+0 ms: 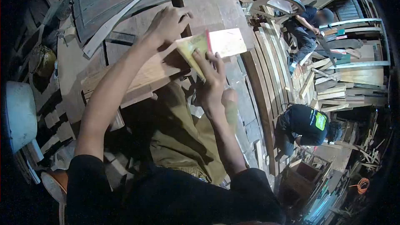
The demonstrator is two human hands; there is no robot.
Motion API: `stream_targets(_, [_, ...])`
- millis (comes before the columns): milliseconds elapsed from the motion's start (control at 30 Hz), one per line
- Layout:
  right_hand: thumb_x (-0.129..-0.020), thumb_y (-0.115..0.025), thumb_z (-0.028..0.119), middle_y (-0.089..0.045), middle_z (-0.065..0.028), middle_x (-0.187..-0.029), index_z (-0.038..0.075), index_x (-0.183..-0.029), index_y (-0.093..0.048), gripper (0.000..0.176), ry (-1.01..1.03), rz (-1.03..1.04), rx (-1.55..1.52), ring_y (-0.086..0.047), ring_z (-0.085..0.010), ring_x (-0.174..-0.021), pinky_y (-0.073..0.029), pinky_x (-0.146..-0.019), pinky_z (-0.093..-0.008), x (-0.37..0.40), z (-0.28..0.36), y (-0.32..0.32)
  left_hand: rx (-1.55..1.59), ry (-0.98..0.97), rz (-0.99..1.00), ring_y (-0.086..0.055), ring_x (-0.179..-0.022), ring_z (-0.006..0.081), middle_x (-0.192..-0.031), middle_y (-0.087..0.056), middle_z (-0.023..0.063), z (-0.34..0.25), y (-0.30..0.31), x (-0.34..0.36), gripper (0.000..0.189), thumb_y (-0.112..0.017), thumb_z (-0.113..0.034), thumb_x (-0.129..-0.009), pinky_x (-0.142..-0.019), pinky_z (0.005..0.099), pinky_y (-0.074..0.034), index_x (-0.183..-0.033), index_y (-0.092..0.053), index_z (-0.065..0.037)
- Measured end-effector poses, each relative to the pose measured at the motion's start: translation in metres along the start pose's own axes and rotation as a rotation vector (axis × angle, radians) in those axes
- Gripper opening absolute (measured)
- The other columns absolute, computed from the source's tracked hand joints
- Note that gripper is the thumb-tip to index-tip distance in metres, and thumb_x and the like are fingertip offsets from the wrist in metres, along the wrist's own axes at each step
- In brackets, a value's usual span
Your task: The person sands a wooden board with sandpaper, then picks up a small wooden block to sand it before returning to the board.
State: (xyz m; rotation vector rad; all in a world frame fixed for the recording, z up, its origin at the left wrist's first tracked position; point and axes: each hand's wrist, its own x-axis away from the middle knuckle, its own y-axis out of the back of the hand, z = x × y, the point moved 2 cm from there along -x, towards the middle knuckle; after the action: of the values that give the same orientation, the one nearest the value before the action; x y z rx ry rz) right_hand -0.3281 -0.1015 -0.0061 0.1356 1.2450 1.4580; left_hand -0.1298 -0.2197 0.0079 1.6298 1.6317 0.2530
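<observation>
My right hand (211, 84) holds an open booklet-like thing with a yellow side (193, 46), a red strip down the middle and a white side (227, 43). Two of its fingers lie across the yellow part. Just left of the yellow corner is my left hand (166, 26), its fingers loosely bent and apart, with nothing visible in them. Under my left forearm lies a wooden piece (143, 77) with light grain, close over my knees. Flat brown boards (204, 6) spread out beneath both hands.
A grey panelled wooden piece (125, 0) and a curved pale strip (125, 10) lie at the far side. Long planks (264, 96) run along the right. Two people (306, 125) (306, 29) work among stacked timber. A white container (21, 114) stands at left.
</observation>
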Motion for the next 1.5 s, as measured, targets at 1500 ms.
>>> stream_targets(1500, [-0.082,-0.061,-0.006,-0.068,-0.0152,-0.125,0.012,-0.126,-0.073,0.049,0.105,-0.027,-0.054,-0.063,-0.035,-0.114,-0.048,-0.107,-0.0464,-0.018,-0.01,0.011,0.08,-0.008,-0.03,-0.07,-0.083,0.0392,-0.085,-0.07,0.0251,-0.016,0.008,0.006,0.026,-0.056,-0.019,-0.097,-0.078,0.0469,-0.055,-0.104,-0.073,0.001])
